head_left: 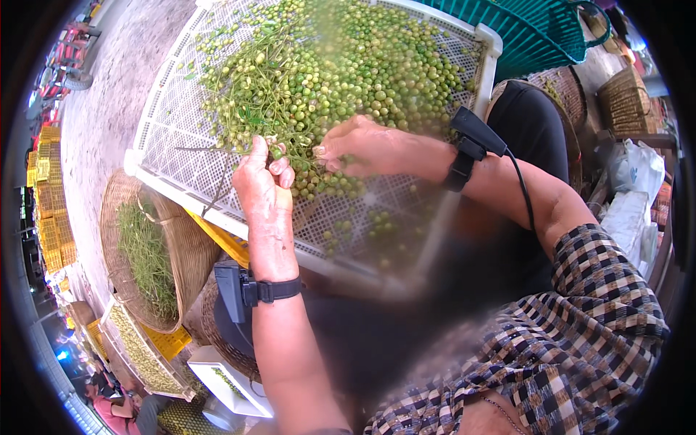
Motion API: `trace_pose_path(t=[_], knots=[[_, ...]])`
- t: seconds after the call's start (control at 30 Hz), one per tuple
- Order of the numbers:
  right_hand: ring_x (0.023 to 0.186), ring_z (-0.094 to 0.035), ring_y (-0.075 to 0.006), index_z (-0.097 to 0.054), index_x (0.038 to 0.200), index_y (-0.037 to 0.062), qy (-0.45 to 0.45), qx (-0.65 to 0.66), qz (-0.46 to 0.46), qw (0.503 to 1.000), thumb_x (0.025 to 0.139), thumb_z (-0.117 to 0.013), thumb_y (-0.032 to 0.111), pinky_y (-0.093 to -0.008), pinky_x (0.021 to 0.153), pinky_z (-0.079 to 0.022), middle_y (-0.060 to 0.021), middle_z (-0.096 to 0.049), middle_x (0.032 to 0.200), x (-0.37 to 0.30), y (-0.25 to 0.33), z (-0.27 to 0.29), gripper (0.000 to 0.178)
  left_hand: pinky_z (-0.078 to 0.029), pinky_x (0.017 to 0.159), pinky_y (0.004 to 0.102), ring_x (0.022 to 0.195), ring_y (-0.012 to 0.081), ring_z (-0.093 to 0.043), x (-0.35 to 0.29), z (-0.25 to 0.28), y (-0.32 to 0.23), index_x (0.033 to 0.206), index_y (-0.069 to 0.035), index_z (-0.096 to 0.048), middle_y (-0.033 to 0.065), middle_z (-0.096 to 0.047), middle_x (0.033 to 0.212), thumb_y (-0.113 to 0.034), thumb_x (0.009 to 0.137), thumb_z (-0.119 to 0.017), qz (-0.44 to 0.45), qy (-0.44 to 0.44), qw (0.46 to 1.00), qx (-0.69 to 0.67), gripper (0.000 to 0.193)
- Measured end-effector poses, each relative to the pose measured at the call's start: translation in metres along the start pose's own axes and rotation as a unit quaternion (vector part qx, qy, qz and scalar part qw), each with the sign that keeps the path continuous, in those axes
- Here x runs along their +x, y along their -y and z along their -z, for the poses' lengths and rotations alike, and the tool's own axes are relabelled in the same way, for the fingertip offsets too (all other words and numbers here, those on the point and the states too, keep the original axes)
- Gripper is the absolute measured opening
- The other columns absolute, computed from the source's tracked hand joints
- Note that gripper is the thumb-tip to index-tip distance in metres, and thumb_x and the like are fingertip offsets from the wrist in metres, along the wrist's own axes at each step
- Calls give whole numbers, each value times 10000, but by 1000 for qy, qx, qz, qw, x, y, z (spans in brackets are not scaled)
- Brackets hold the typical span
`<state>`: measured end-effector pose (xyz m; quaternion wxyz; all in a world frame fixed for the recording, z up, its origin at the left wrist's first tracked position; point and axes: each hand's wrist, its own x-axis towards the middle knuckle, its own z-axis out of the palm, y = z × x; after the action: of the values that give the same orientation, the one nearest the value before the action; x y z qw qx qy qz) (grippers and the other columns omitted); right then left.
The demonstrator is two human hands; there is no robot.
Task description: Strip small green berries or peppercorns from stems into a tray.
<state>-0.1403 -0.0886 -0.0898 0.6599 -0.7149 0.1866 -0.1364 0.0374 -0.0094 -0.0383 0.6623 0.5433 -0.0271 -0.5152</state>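
A white mesh tray (489, 42) lies tilted across my lap, heaped with small round green fruits (391, 87) and thin green stems (250, 80). At the tray's near left part, my left hand (262, 177) is turned palm up, its fingers curled round a fruit stem with a green fruit (276, 153) showing between them. Just to its right, my right hand (362, 147) is closed, with thumb and fingertips pinched over the stems and fruits. What exactly lies in that pinch is hidden. A bare dark twig (210, 149) rests on the mesh beside my left hand.
Left of the tray stands a wicker basket (197, 243) of green stems (145, 250). Below it are a tray of pale fruits (141, 355) and a white box (217, 377). A teal basket (533, 32) touches the far right; yellow crates (52, 196) and a seated person (116, 413) are farther left.
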Motion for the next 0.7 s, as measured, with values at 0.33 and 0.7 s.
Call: trace_pose_path(t=[0.33, 0.7], knots=[[841, -631, -219, -612, 928, 4, -128, 90, -20, 987, 788, -581, 9, -320, 729, -511, -113, -643, 919, 0, 22, 13, 143, -285, 381, 260, 466, 121, -399, 11, -3, -14, 830, -40, -465, 58, -481, 692, -177, 924, -554, -15, 11, 999, -33, 189], [781, -573, -217, -622, 908, 24, -23, -57, 114, 992, 889, -479, 78, -322, 737, -476, -93, -594, 823, -27, 51, -3, 154, -330, 369, 226, 474, 101, -419, 19, 0, -2, 803, -92, -513, 28, -488, 663, -208, 895, -566, -38, 2, 999, -29, 158]])
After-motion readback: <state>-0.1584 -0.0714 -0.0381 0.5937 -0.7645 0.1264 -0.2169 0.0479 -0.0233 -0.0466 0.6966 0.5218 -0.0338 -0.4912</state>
